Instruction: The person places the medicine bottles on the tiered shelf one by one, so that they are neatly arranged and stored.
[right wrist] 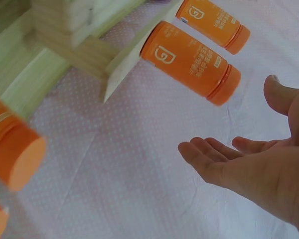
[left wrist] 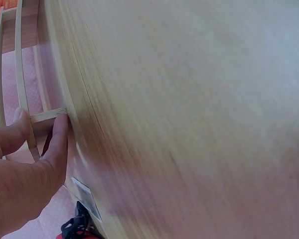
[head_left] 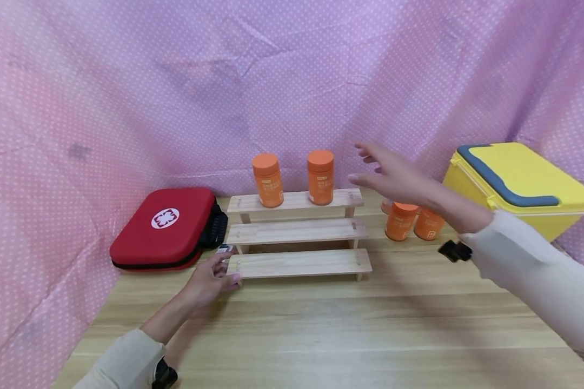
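A three-tier wooden step rack (head_left: pixel 297 232) stands on the table. At the left end of its lowest tier my left hand (head_left: pixel 206 283) grips the rack, thumb at the shelf edge and fingers by the end support (left wrist: pixel 49 115). Two orange bottles stand upright on the top tier: a left bottle (head_left: pixel 268 181) and a right bottle (head_left: pixel 320 178). Just right of the latter, my right hand (head_left: pixel 394 173) is in the air with fingers extended, holding nothing; the right wrist view shows a gap between it and the nearer bottle (right wrist: pixel 187 62).
Several more orange bottles (head_left: pixel 401 221) stand on the table right of the rack, partly behind my right forearm. A yellow box (head_left: pixel 521 183) with a grey handle is at the far right. On the left lies a red case (head_left: pixel 167 232). A pink dotted curtain (head_left: pixel 292 81) hangs behind.
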A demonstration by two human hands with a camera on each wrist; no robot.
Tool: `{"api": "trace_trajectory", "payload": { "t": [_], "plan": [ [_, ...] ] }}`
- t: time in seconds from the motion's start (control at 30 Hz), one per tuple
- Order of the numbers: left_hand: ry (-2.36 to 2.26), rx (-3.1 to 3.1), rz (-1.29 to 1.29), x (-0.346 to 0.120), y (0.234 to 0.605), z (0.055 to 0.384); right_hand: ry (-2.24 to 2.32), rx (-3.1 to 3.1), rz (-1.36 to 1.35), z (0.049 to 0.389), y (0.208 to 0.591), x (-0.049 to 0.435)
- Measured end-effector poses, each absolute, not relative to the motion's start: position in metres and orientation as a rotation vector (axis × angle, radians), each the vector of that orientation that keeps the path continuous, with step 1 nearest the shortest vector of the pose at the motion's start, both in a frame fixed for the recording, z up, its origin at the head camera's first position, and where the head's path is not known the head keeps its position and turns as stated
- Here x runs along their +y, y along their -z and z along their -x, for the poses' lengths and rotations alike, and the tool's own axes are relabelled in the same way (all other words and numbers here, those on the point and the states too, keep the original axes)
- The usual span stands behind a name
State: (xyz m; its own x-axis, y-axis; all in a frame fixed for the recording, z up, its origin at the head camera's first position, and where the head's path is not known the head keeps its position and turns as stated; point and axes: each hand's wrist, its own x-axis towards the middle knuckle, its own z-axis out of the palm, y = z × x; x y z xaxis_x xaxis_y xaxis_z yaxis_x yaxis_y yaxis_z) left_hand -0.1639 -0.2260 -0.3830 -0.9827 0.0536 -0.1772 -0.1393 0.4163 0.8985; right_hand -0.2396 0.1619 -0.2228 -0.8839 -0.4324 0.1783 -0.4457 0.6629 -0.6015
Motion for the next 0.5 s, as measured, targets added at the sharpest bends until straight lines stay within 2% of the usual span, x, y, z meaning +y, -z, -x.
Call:
{"api": "trace_trajectory", "payload": {
  "t": [0.23, 0.5],
  "plan": [
    [-1.612, 2.481, 0.07, -0.226, 0.384, 0.164, -1.063, -2.827, -0.615, 0.211, 0.228, 0.212],
    [-1.583, 2.51, 0.076, -0.225, 0.384, 0.163, -1.09, -2.864, -0.453, 0.209, 0.245, 0.26]
  ]
}}
